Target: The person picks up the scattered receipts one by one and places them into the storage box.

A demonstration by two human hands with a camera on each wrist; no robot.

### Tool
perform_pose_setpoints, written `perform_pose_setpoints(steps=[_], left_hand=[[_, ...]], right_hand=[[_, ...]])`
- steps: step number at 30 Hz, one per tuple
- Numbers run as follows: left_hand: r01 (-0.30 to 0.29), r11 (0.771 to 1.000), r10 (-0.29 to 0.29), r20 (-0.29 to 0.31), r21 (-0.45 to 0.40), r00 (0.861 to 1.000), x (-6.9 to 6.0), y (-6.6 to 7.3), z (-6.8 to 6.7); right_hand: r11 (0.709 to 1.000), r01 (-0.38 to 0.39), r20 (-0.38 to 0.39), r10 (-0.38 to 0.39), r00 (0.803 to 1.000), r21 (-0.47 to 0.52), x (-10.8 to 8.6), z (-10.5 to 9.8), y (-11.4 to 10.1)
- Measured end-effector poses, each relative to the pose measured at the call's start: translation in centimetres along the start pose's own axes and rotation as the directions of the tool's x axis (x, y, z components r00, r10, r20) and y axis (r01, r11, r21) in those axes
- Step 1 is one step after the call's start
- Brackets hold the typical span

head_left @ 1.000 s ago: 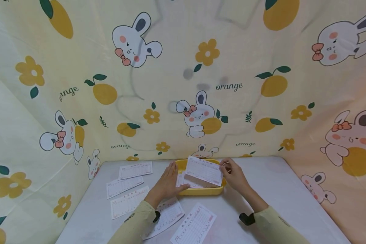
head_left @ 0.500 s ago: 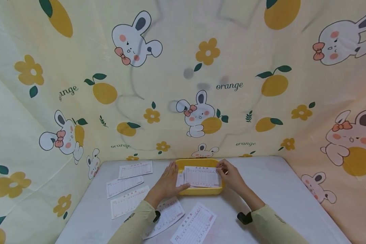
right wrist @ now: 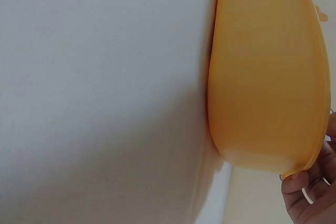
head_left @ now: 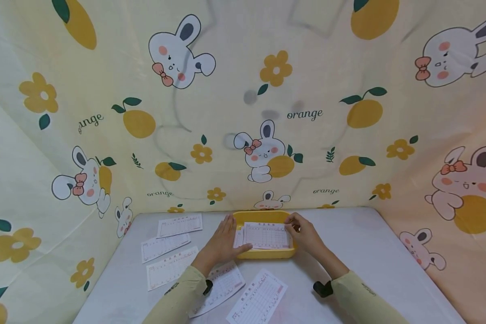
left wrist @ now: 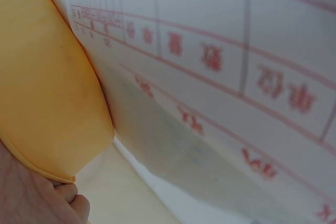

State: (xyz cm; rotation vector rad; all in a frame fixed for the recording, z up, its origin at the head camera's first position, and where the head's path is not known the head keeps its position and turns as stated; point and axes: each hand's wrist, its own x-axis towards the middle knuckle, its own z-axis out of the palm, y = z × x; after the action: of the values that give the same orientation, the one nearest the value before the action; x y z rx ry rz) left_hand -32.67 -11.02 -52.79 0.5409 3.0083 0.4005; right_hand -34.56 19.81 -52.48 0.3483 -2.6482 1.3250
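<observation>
A yellow tray (head_left: 267, 254) stands at the table's back edge, with white receipt slips inside. The top receipt slip (head_left: 267, 235) lies nearly level in it; red ruled columns show close up in the left wrist view. My left hand (head_left: 220, 243) rests against the tray's left end, fingers extended along the outside and thumb over the near rim. At the right end, my right hand (head_left: 306, 234) has curled fingers and pinches the top slip's right edge by the rim. In the right wrist view, its fingertips (right wrist: 296, 181) touch the tray rim; a small white bit shows between them.
Several loose receipt slips lie left of the tray and in front of it, among them one slip (head_left: 172, 268) at left and another slip (head_left: 257, 297) near the front. My left forearm partly covers a slip (head_left: 224, 285). A patterned cloth (head_left: 227, 135) hangs behind the white table (head_left: 348, 252).
The top slip was tilted up above the tray; my right hand has lowered it onto the others and shifted slightly left. My left hand has stayed at the tray's left end.
</observation>
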Motion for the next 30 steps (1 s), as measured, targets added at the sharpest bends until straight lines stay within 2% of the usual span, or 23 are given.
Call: perform_pose_setpoints(steps=[14, 20, 22, 25, 30], left_hand=[[0.002, 1.0, -0.002, 0.006, -0.013, 1.0, 0.16, -0.17, 0.05], [0.009, 0.999, -0.009, 0.009, -0.031, 1.0, 0.02, -0.04, -0.01], [0.011, 1.0, -0.01, 0.01, -0.03, 1.0, -0.05, 0.03, -0.05], [0.013, 1.0, -0.012, 0.014, -0.025, 1.0, -0.11, 0.1, -0.12], [0.019, 0.999, -0.018, 0.017, -0.032, 1.0, -0.16, 0.15, -0.19]], right_hand=[[0.999, 0.039, -0.005, -0.039, 0.999, -0.032, 0.0, -0.22, -0.19], [0.986, 0.127, -0.058, -0.134, 0.989, -0.106, 0.11, -0.42, -0.02], [0.982, 0.135, -0.066, -0.145, 0.987, -0.129, 0.18, -0.36, 0.06], [0.98, 0.108, -0.048, -0.118, 0.992, -0.167, 0.26, -0.19, 0.15], [0.971, 0.035, 0.047, -0.025, 0.999, -0.236, 0.28, 0.22, 0.16]])
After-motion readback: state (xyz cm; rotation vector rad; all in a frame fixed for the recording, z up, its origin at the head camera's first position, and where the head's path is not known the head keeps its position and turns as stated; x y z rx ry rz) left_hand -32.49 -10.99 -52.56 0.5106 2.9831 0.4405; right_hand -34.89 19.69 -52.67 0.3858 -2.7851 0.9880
